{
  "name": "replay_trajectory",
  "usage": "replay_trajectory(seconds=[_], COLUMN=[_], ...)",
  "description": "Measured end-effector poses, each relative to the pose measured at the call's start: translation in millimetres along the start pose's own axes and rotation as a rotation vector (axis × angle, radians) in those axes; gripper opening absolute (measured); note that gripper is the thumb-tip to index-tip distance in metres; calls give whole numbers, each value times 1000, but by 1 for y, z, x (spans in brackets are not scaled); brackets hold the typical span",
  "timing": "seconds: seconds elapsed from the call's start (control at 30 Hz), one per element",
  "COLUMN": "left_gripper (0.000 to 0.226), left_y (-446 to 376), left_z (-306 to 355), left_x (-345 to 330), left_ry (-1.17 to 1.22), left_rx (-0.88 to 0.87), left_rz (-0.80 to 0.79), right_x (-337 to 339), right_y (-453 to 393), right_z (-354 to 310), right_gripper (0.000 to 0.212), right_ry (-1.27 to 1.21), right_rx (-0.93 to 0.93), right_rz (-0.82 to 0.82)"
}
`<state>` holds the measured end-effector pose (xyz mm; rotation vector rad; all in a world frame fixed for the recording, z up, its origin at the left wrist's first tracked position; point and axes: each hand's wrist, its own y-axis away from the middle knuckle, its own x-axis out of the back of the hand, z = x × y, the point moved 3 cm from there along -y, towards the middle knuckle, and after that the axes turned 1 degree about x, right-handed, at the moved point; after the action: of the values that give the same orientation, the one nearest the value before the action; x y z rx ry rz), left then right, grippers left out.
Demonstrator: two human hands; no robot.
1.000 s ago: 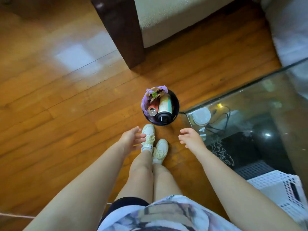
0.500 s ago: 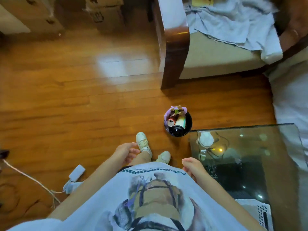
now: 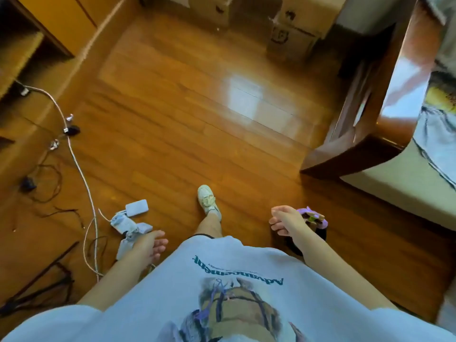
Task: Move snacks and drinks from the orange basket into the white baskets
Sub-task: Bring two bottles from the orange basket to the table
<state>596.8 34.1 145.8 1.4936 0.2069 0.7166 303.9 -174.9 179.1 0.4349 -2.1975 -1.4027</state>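
No orange basket and no white basket is in view. My left hand (image 3: 148, 244) hangs at my side over the wooden floor, fingers loosely apart and empty. My right hand (image 3: 283, 219) is raised a little at my right, fingers curled loosely, holding nothing. Just behind my right forearm stands a small dark round bin (image 3: 319, 230) with a purple liner and wrappers in it, mostly hidden by the arm.
A white cable (image 3: 81, 174) and power adapters (image 3: 130, 222) lie on the floor at my left. A wooden-armed sofa (image 3: 385, 134) stands at the right. Cardboard boxes (image 3: 288, 33) sit at the far wall, a wooden cabinet (image 3: 49, 23) at the far left.
The view has swung left and up: the glass table and white basket have left the frame, the bin has shifted to the lower right. Both hands stay empty.
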Motion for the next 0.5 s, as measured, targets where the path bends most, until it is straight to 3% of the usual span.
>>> replay_trajectory(seconds=[0.23,0.5], left_gripper=[19,13], left_y=[-19,0], left_z=[105,250], left_x=[21,-2], left_ry=[115,-40], left_rx=[-21,-235], left_rz=[-21,-83], right_x=[-29,-50], right_y=[-26,-47], right_z=[-102,-156], right_gripper=[7,3], right_ry=[-39,-90], right_rx=[31,-57], right_rz=[40,117])
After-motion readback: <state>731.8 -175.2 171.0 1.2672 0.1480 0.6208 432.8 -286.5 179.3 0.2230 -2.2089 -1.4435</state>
